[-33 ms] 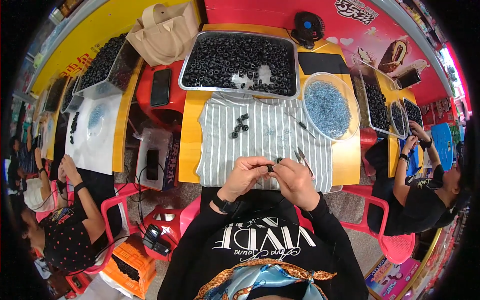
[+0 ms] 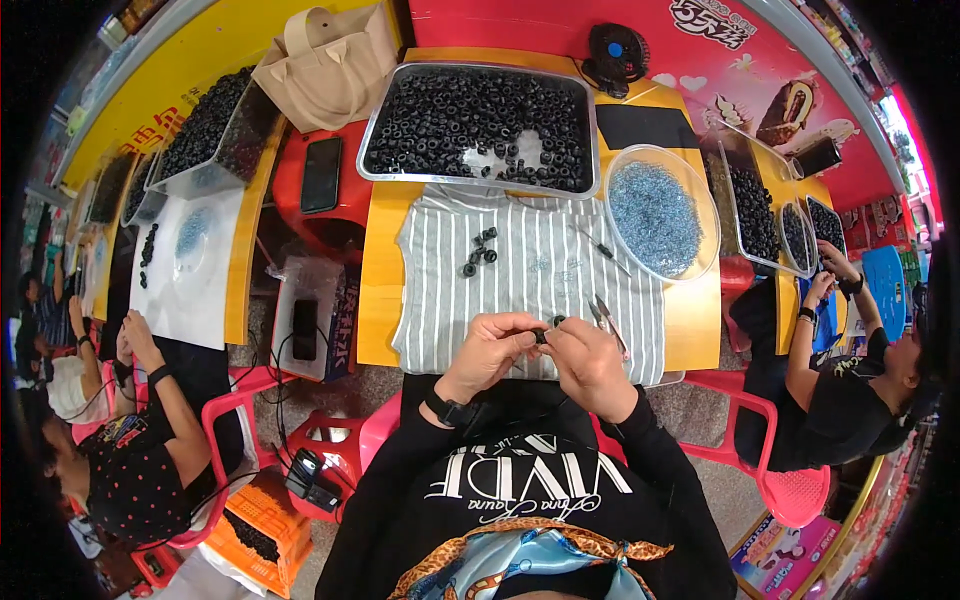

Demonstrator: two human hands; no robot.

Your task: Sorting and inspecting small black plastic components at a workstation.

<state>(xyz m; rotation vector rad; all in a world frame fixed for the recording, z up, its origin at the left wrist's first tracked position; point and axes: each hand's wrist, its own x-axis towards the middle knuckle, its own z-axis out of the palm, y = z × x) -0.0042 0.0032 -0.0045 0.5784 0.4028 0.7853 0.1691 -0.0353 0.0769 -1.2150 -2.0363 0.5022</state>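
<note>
Both hands meet over the striped grey cloth point(image 2: 530, 270) at the table's near edge: left hand point(image 2: 487, 352) and right hand point(image 2: 592, 362) together pinch 1 small black rubber ring point(image 2: 541, 335) (5 similar rings point(image 2: 480, 250) lie farther up).

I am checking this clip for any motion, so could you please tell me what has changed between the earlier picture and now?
Nothing has visibly changed. The left hand and right hand meet as before over the striped cloth, pinching a small black ring between them; the tray of black rings and bowl of blue bits lie where they did.
</note>
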